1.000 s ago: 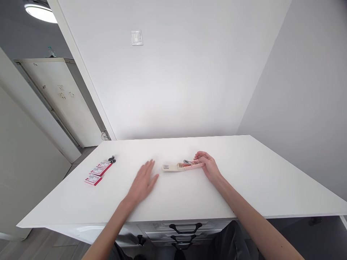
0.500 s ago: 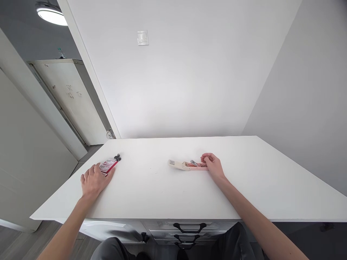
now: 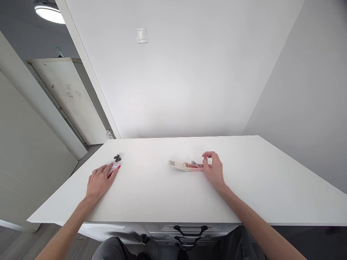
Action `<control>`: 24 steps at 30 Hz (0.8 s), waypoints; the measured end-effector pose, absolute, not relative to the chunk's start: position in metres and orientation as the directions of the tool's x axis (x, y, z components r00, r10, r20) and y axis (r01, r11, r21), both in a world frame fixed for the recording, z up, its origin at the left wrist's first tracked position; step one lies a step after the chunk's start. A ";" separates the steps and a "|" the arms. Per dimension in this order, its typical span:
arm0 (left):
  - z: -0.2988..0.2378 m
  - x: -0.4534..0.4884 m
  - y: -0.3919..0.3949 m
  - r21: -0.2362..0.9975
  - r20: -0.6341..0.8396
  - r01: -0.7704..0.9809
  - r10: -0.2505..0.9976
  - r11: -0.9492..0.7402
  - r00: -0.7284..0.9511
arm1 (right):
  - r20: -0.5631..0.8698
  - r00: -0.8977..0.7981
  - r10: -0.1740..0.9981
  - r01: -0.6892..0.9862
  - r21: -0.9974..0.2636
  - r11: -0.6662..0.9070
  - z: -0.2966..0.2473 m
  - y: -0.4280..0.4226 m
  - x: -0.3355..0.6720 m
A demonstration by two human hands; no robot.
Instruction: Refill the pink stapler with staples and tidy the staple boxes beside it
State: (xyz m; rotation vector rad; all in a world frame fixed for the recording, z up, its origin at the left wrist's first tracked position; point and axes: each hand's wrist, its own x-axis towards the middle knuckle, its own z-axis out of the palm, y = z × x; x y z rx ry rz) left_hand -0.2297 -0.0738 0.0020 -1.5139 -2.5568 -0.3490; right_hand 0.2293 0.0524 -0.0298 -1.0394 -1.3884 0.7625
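Right hand (image 3: pixel 214 169) curls over the right end of the tray (image 3: pixel 180 165), hiding it; grip unclear. Left of the tray, left hand (image 3: pixel 99 180), grip apart, half covers a packet (image 3: pixel 115 167).

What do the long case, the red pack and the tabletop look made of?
Long case: probably plastic, matte cream and pink, moulded look. Red pack: likely printed card or paper, flat with a white label. Tabletop: smooth matte white, possibly laminate.
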 end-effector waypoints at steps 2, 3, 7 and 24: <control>-0.002 -0.222 -0.084 0.127 0.271 0.902 0.861 0.412 -0.431 | 0.440 0.072 0.895 0.128 -0.894 0.429 -0.028 0.049 0.227; -0.004 -0.217 -0.088 0.132 0.279 0.920 0.876 0.370 -0.393 | 0.456 0.063 0.888 0.130 -0.886 0.445 -0.027 0.047 0.226; -0.009 -0.183 -0.101 0.205 0.283 0.963 0.932 0.174 -0.229 | 0.488 -0.029 0.873 0.119 -0.865 0.487 -0.022 0.041 0.227; -0.011 -0.025 -0.069 0.704 0.294 0.685 0.955 -0.189 -0.040 | -0.001 -0.821 0.571 -0.133 -0.972 -0.194 -0.015 0.047 0.234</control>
